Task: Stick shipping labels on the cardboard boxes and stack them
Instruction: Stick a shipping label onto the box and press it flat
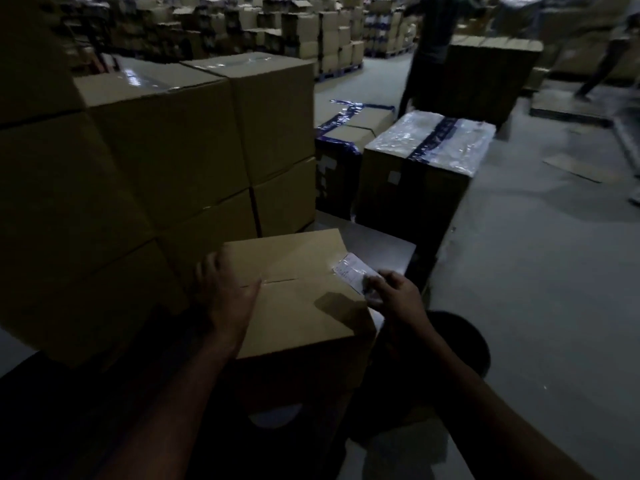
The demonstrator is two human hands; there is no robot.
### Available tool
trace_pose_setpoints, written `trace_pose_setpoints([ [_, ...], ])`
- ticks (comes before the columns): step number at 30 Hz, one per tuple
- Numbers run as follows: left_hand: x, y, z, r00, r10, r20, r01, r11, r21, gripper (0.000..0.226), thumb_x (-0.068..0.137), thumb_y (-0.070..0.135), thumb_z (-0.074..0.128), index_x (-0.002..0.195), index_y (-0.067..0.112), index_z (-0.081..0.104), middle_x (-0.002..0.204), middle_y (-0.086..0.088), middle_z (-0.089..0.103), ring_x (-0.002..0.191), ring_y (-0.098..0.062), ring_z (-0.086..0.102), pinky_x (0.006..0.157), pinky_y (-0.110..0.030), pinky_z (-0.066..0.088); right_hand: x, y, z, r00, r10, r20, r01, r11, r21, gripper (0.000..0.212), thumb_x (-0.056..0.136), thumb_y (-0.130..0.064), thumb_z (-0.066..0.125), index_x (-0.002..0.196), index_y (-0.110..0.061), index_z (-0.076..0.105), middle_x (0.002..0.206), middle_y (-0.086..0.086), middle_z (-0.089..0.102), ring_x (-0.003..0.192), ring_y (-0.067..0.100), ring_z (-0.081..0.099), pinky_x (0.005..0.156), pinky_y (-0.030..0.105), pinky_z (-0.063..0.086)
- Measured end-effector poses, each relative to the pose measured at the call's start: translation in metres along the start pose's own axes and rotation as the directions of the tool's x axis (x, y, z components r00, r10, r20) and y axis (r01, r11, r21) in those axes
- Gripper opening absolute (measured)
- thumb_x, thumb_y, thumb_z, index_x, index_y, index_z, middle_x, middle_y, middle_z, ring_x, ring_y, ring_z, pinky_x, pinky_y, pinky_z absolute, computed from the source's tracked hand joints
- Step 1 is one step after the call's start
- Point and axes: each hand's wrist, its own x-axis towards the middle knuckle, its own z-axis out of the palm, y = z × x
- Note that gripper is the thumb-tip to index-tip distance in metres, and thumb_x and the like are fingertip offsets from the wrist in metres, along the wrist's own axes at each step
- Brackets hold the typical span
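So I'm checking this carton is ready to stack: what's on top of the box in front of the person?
On the box, the left hand rests near the taped seam, while the right hand pinches a shipping label at the right edge. Whatever lies beneath the hands is hidden.

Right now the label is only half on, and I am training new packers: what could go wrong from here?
1. The shipping label sits at the right top edge of the cardboard box, pinched by the right hand; it may fold over the edge or wrinkle.
2. The left hand only rests on the box's left side, so pressing could shift it.
3. Dim light may hide a crooked placement.
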Motion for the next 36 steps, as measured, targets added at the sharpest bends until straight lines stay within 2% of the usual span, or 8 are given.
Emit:
trace_pose_setpoints([
  [6,-0.056,0.099,0.031,0.899,0.437,0.022,-0.41,0.86,-0.305,0.033,0.086,0.033,0.074,0.115,0.022,0.064,0.095,0.006,0.066,0.075,-0.015,0.06,0.064,-0.033,0.05,-0.008,0.023,-0.058,0.956,0.174,-0.236,-0.149,0.981,0.12,0.022,0.082,-0.003,0.067,0.103,0.004,0.065,0.079,0.017,0.068,0.059,0.021,0.062,0.054,0.028,0.05],
  [12,-0.126,0.188,0.113,0.706,0.662,0.25,-0.487,0.711,-0.507,0.026,0.088,0.039,0.068,0.111,0.025,0.07,0.092,0.01,0.07,0.076,-0.003,0.06,0.068,-0.012,0.035,0.002,0.045,-0.133,0.859,0.34,-0.382,-0.278,0.937,0.21,0.013,0.084,-0.001,0.055,0.085,0.001,0.068,0.076,0.023,0.065,0.062,0.03,0.061,0.06,0.038,0.053],
  [14,-0.139,0.204,0.153,0.67,0.644,0.37,-0.434,0.744,-0.508,0.029,0.089,0.041,0.066,0.114,0.025,0.068,0.097,0.009,0.07,0.082,-0.007,0.064,0.071,-0.013,0.038,0.016,0.054,-0.16,0.822,0.396,-0.41,-0.334,0.917,0.216,0.014,0.087,-0.001,0.053,0.085,0.004,0.066,0.077,0.025,0.065,0.066,0.033,0.063,0.066,0.045,0.055],
  [18,-0.144,0.218,0.228,0.677,0.444,0.586,-0.215,0.882,-0.419,0.03,0.085,0.037,0.068,0.113,0.026,0.065,0.103,0.008,0.067,0.09,-0.01,0.065,0.081,-0.027,0.051,0.054,0.083,-0.208,0.747,0.501,-0.437,-0.438,0.865,0.245,0.009,0.082,0.004,0.054,0.082,0.005,0.063,0.071,0.022,0.061,0.056,0.03,0.059,0.05,0.032,0.051],
  [22,-0.141,0.235,0.292,0.608,0.306,0.733,-0.144,0.95,-0.277,0.038,0.087,0.033,0.07,0.122,0.022,0.061,0.104,0.007,0.066,0.089,-0.008,0.063,0.082,-0.025,0.05,0.096,0.127,-0.261,0.671,0.594,-0.444,-0.538,0.802,0.259,0.013,0.08,0.003,0.061,0.09,0.01,0.065,0.087,0.027,0.065,0.074,0.037,0.064,0.065,0.044,0.053],
  [30,-0.145,0.283,0.365,0.559,0.198,0.806,-0.099,0.98,-0.172,0.044,0.089,0.032,0.069,0.129,0.021,0.057,0.108,0.005,0.065,0.091,-0.01,0.063,0.083,-0.025,0.047,0.16,0.153,-0.319,0.599,0.662,-0.45,-0.641,0.734,0.226,0.004,0.079,0.0,0.066,0.078,0.002,0.062,0.074,0.02,0.063,0.07,0.036,0.065,0.05,0.033,0.049],
  [33,-0.145,0.292,0.375,0.561,0.184,0.807,-0.094,0.983,-0.159,0.043,0.089,0.033,0.069,0.129,0.022,0.058,0.109,0.006,0.065,0.089,-0.008,0.062,0.083,-0.024,0.049,0.173,0.163,-0.329,0.604,0.694,-0.392,-0.666,0.71,0.23,0.022,0.08,-0.015,0.075,0.083,0.001,0.059,0.057,0.011,0.052,0.04,0.017,0.051,0.033,0.021,0.035],
  [36,-0.14,0.292,0.379,0.566,0.158,0.809,-0.078,0.987,-0.138,0.043,0.089,0.033,0.069,0.129,0.022,0.058,0.106,0.007,0.065,0.087,-0.007,0.062,0.083,-0.025,0.05,0.178,0.184,-0.336,0.589,0.696,-0.41,-0.722,0.681,0.121,0.036,0.072,-0.028,0.082,0.088,-0.002,0.063,0.064,0.008,0.054,0.045,0.016,0.048,0.039,0.024,0.037],
])
